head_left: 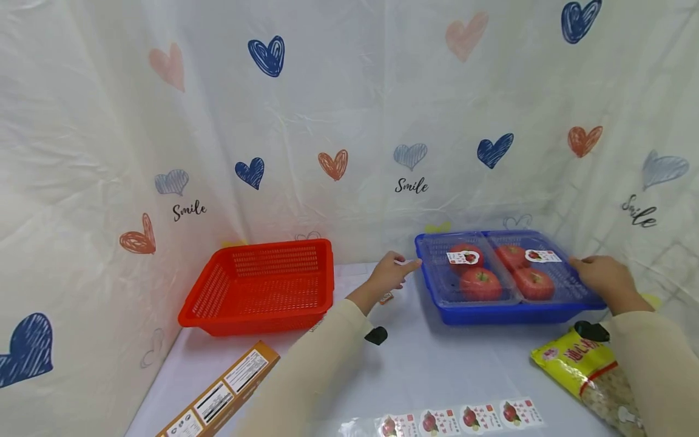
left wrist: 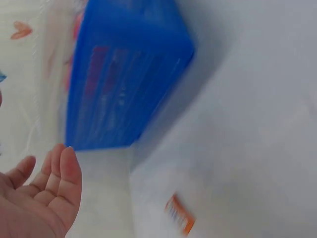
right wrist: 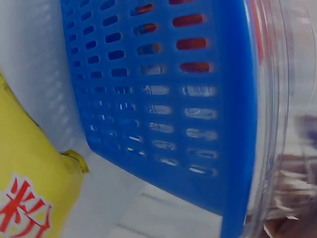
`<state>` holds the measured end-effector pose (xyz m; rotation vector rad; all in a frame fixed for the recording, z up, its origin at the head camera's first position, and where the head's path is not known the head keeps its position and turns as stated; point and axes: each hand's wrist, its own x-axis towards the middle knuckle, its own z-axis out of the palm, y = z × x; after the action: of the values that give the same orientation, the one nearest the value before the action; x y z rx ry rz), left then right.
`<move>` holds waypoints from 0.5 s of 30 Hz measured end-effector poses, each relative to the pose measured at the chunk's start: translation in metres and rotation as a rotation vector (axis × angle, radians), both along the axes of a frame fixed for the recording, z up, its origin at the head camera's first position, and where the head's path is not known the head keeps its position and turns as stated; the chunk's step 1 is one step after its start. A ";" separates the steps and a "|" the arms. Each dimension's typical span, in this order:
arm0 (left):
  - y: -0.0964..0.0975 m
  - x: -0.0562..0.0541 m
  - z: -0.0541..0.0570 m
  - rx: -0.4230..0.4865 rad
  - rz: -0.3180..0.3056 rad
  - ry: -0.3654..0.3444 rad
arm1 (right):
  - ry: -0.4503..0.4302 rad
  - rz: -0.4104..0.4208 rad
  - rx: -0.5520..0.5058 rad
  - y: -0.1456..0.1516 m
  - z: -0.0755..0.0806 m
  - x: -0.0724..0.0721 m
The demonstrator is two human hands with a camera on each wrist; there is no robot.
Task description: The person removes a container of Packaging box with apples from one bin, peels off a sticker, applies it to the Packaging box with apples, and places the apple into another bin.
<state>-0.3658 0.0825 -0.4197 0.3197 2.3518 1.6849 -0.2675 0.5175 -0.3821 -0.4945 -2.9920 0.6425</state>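
A blue plastic basket (head_left: pixel 508 314) stands at the back right, holding two clear plastic boxes (head_left: pixel 441 285) of red apples (head_left: pixel 480 284). Each box bears a printed apple label (head_left: pixel 463 257). Beside the basket's left end is my left hand (head_left: pixel 389 273), its fingers extended and nothing in them; in the left wrist view the fingertips lie right at the basket's corner. My right hand (head_left: pixel 607 280) is at the basket's right rim, thumb side towards the boxes. Its other fingers are hidden in the head view, and I cannot tell whether they curl round the rim.
A red basket (head_left: pixel 256 323) stands at the back left. In front of it lies a long brown carton (head_left: pixel 221 391). A strip of apple labels (head_left: pixel 437 422) is at the front edge, and a yellow bag (head_left: pixel 587 373) lies under my right forearm. A small orange packet (left wrist: pixel 179 214) is near my left hand.
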 end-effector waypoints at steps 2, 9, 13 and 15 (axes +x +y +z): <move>-0.019 -0.003 0.010 -0.079 -0.039 0.041 | 0.069 0.023 0.084 -0.003 0.003 0.000; -0.086 -0.007 0.039 -0.427 -0.116 0.249 | 0.135 0.087 0.162 -0.020 0.012 -0.001; -0.121 -0.004 0.047 -0.552 -0.147 0.346 | 0.172 0.090 0.186 -0.029 0.012 -0.002; -0.136 0.000 0.048 -0.618 -0.148 0.378 | 0.194 0.096 0.193 -0.035 0.013 -0.002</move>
<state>-0.3661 -0.0532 -0.3712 0.7114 2.8771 0.8159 -0.2699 0.4827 -0.3695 -0.2615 -2.8665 0.3757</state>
